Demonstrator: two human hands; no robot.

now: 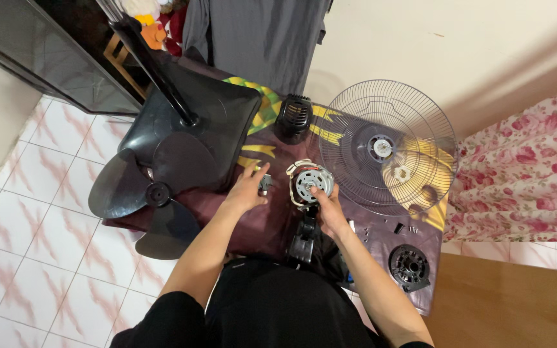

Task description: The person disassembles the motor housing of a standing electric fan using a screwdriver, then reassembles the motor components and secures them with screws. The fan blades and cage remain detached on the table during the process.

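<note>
A round silver fan motor [309,180] with copper windings stands on a dark cloth-covered table [272,222]. My right hand [329,209] grips the motor from below, thumb on its face. The motor sits atop a black neck piece [304,237]. My left hand [247,189] rests on the cloth to the left, fingers around a small grey part [265,185].
Black fan blades [143,196] and a black fan base with its pole [195,129] lie at the left. A wire grille [388,147] lies at the right, a black motor cover [293,118] behind. Small screws [381,229] and a round black piece [409,265] sit near the table's right edge.
</note>
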